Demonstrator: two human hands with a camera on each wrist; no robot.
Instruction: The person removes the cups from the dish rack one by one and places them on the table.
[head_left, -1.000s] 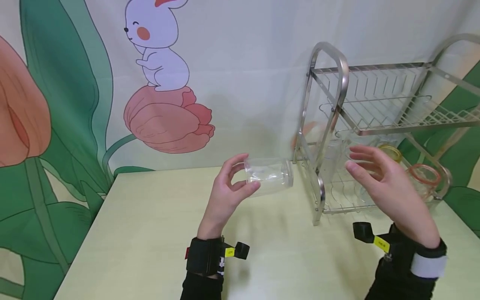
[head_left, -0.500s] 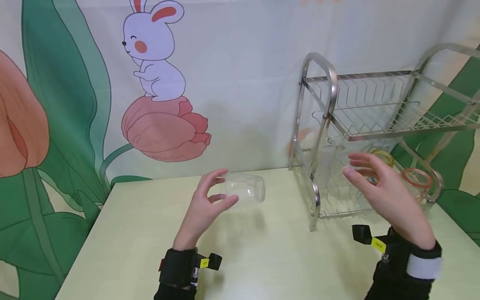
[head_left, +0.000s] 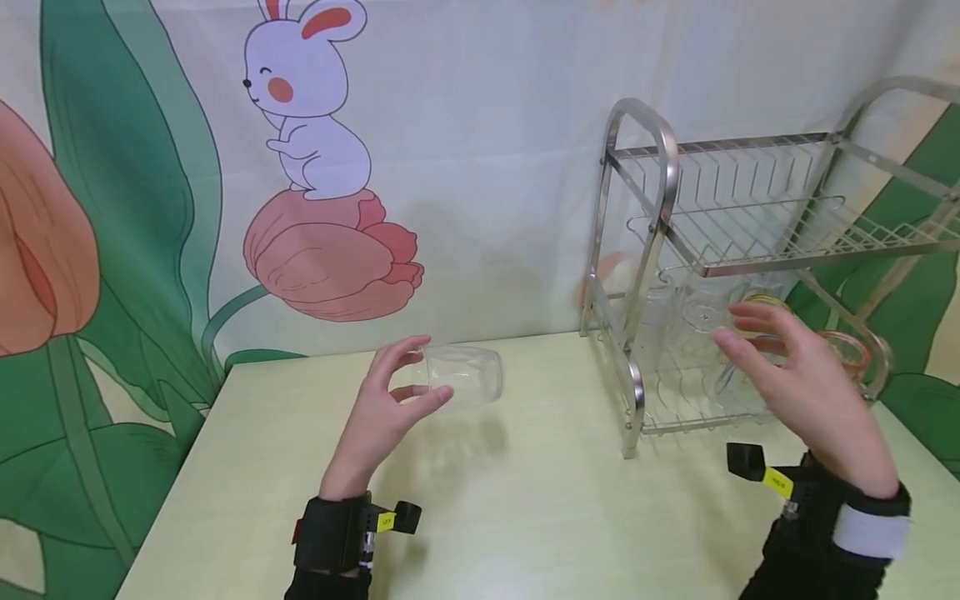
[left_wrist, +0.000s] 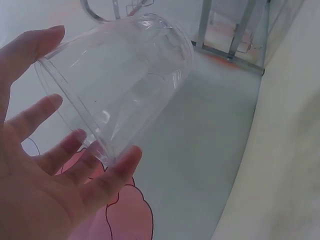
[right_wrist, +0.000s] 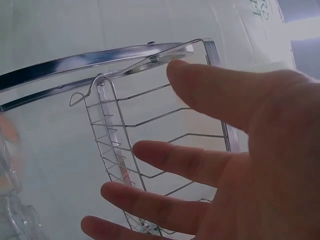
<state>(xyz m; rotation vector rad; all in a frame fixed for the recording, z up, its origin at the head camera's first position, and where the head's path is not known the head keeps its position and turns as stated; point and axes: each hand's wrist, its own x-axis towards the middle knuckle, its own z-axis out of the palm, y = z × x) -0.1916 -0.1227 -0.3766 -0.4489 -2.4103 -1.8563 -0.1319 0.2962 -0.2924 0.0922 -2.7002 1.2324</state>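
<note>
My left hand (head_left: 382, 408) grips a clear glass (head_left: 468, 373) by one end between thumb and fingers. The glass lies sideways in the air above the table, its other end pointing right. In the left wrist view the thumb and fingertips press round the rim of the clear glass (left_wrist: 125, 85). My right hand (head_left: 810, 383) holds nothing; its fingers are spread and relaxed in front of the rack's lower tier. Several clear glasses (head_left: 701, 321) stand there, partly hidden behind the right hand. The right wrist view shows the parted fingers (right_wrist: 170, 160) before the rack's wires.
A two-tier metal dish rack (head_left: 637, 392) stands at the table's back right. On its lower tier sit vessels with a yellow rim and an orange rim (head_left: 847, 350). A printed cloth (head_left: 487, 167) hangs behind the pale table (head_left: 540, 517).
My left hand has moved left, away from the rack, carrying the glass. The right hand stays near the rack, shifting slightly right in the last half second. The head view has tilted a little.
</note>
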